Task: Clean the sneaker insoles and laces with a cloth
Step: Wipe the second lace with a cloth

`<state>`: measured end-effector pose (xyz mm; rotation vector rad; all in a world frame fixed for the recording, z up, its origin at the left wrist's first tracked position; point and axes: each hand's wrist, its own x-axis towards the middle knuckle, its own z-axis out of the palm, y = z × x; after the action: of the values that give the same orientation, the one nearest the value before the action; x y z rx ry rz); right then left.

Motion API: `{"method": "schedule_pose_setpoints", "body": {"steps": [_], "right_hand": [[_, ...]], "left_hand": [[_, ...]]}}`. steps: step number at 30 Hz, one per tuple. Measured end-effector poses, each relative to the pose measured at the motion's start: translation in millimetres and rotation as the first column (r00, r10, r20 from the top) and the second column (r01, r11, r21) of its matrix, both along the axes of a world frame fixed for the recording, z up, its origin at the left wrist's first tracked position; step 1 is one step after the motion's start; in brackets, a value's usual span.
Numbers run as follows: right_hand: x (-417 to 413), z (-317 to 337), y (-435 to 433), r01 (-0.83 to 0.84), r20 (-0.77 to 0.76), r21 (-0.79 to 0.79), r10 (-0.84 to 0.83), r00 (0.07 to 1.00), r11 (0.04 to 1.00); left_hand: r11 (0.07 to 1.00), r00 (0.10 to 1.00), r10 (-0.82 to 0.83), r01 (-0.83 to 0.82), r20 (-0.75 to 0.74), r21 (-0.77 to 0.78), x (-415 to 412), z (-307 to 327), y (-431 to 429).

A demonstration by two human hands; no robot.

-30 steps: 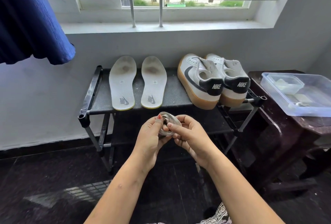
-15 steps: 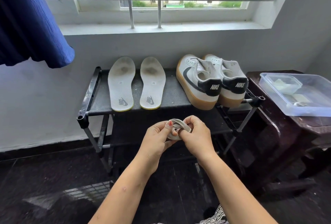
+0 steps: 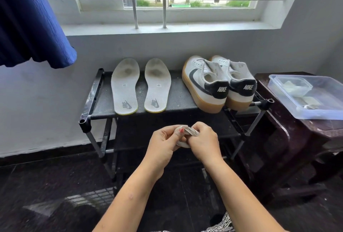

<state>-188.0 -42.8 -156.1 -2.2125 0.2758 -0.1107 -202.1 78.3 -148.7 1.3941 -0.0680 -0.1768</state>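
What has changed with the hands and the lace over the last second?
Both hands, left hand and right hand, have closed in tighter on the coiled lace, which has dropped slightly and is now bunched smaller between the fingers. Neither hand let go. The insoles, sneakers and plastic container stayed put.

Shoe rack and side table under the window

A black shoe rack (image 3: pixel 96 92) stands on the dark floor (image 3: pixel 46 185); on its top shelf two grey insoles (image 3: pixel 125 87) (image 3: pixel 157 86) lie side by side at 9 o'clock, heels toward the viewer, and a pair of white sneakers (image 3: pixel 204 85) (image 3: pixel 239 85) stands touching at 3 o'clock. Just beside the rack, a dark worktop (image 3: pixel 274 105) carries a clear plastic container (image 3: pixel 315 100).
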Motion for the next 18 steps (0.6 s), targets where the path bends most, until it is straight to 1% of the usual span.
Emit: {"method": "schedule_pose_setpoints", "body": {"steps": [2, 4, 5, 7, 9, 11, 14, 18], "right_hand": [[-0.2, 3.4, 2.2, -0.084, -0.022, 0.233, 0.092, 0.996, 0.969], [-2.5, 8.5, 2.6, -0.138, -0.040, 0.445, 0.174, 0.984, 0.885], [-3.2, 10.8, 2.2, -0.161, -0.038, 0.520, 0.211, 0.977, 0.839], [-4.1, 14.7, 0.3, -0.191, -0.028, 0.619, 0.265, 0.964, 0.762], [-4.5, 17.1, -3.3, -0.202, -0.026, 0.678, 0.298, 0.954, 0.707], [-5.7, 17.3, -7.6, -0.222, -0.007, 0.698, 0.316, 0.949, 0.681], [-6.2, 18.2, -16.4, -0.233, 0.036, 0.692, 0.290, 0.956, 0.683], [-13.5, 22.7, -30.6, -0.221, 0.075, 0.651, 0.228, 0.971, 0.726]], "left_hand": [[0.999, 0.999, 0.036, -0.036, 0.006, -0.029, 1.2, 0.1, 1.0], [0.994, 0.996, 0.087, -0.087, -0.001, -0.060, 2.9, -0.2, 2.3], [0.991, 0.994, 0.113, -0.113, -0.007, -0.071, 4.2, -0.8, 3.3], [0.984, 0.989, 0.147, -0.149, -0.027, -0.101, 6.2, -1.0, 4.9], [0.976, 0.985, 0.162, -0.168, -0.050, -0.139, 7.3, -1.0, 4.6], [0.970, 0.983, 0.169, -0.178, -0.067, -0.168, 5.6, -0.3, 1.1], [0.966, 0.983, 0.163, -0.176, -0.079, -0.191, 1.8, 0.2, -6.0], [0.976, 0.989, 0.112, -0.127, -0.093, -0.179, -3.7, 3.8, -14.3]]}}
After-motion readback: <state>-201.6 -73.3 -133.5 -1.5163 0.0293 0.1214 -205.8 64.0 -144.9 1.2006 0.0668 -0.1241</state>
